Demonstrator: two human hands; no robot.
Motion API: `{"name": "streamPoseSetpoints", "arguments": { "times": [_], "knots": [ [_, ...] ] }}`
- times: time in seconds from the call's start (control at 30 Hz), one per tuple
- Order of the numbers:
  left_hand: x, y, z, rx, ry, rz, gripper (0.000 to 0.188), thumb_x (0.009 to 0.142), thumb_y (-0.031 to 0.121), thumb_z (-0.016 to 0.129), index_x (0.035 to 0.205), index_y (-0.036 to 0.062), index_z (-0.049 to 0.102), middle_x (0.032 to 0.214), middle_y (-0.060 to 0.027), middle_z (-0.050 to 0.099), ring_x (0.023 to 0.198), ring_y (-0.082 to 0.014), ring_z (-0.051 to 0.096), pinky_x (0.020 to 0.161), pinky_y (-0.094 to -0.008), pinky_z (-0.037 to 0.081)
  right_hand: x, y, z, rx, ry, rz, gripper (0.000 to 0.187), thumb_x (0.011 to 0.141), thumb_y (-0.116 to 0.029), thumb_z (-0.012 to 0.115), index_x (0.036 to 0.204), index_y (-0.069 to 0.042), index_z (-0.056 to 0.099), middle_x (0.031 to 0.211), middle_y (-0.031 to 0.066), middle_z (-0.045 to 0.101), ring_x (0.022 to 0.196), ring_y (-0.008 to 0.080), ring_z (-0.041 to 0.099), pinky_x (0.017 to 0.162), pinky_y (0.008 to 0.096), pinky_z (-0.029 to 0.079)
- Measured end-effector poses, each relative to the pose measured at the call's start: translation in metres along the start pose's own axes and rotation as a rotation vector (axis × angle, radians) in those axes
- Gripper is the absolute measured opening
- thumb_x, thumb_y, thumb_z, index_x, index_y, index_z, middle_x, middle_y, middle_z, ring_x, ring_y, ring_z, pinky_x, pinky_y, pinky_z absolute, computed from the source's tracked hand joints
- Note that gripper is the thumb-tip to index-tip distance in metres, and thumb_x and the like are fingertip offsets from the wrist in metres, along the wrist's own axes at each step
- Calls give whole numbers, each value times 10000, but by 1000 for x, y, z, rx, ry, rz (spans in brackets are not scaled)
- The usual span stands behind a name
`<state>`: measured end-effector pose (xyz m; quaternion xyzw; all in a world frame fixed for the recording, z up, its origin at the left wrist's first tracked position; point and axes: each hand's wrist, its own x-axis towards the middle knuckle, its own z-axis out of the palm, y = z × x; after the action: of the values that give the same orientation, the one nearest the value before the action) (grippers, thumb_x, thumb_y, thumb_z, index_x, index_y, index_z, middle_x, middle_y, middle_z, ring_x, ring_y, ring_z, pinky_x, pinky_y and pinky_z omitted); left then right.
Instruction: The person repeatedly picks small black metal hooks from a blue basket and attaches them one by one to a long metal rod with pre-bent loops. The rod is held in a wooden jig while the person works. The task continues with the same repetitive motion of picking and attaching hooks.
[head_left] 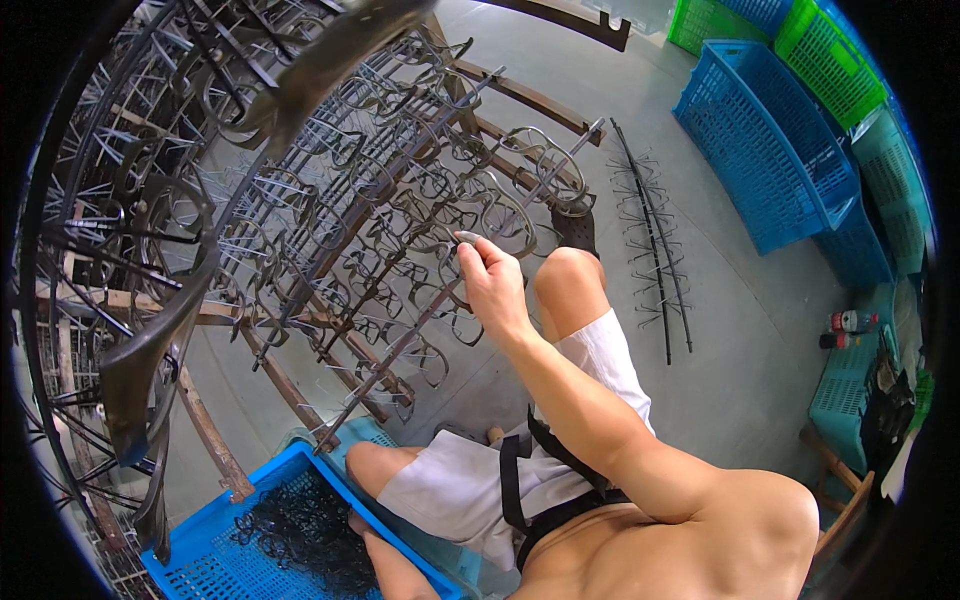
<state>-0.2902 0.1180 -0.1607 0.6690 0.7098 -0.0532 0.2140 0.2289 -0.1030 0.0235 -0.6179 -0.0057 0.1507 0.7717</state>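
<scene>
Right hand up at the rack, left hand down by the blue crate.

I see the right hand with thumb and fingertips drawn close together beside a bent metal loop on the rack's rod; whether they pinch something, I can't tell. Well apart from it, the left hand is mostly hidden inside the blue crate, beside tangled black pieces, its grip unclear to me.

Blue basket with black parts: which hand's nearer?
Left. The left hand is at the basket's right side, by the black parts; the right hand is well away, up at the rack.
</scene>
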Motion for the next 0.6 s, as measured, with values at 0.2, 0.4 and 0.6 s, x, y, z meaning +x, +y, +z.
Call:
{"name": "streamPoseSetpoints", "arguments": {
  "times": [0.2, 0.4, 0.6],
  "knots": [
    [4, -10, -1, -22, 3, 5, 328, 799, 316, 610, 969, 38, 637, 941, -187, 638, 902, -350, 600, 815, -420, 476, -8, 6, 5, -61, -45, -70, 230, 907, -160, 539, 1076, -17, 604, 600, -47, 428, 551, 38, 356, 477, 226, 317],
    [7, -24, -2, -17, 5, 21, 327, 799, 318, 608, 962, 37, 642, 930, -187, 643, 891, -348, 606, 810, -418, 481, -12, 15, 5, -251, -85, -225, 253, 907, -135, 554, 1131, -26, 599, 612, -73, 399, 535, 23, 320, 457, 204, 270],
    [14, -40, 0, 119, -22, 127, 326, 800, 319, 607, 955, 36, 646, 920, -186, 648, 880, -346, 612, 805, -415, 485, -18, 4, 8, -319, -111, -320, 262, 887, -121, 572, 1121, -7, 601, 602, -29, 433, 550, 32, 355, 481, 205, 318]
  ]
}}
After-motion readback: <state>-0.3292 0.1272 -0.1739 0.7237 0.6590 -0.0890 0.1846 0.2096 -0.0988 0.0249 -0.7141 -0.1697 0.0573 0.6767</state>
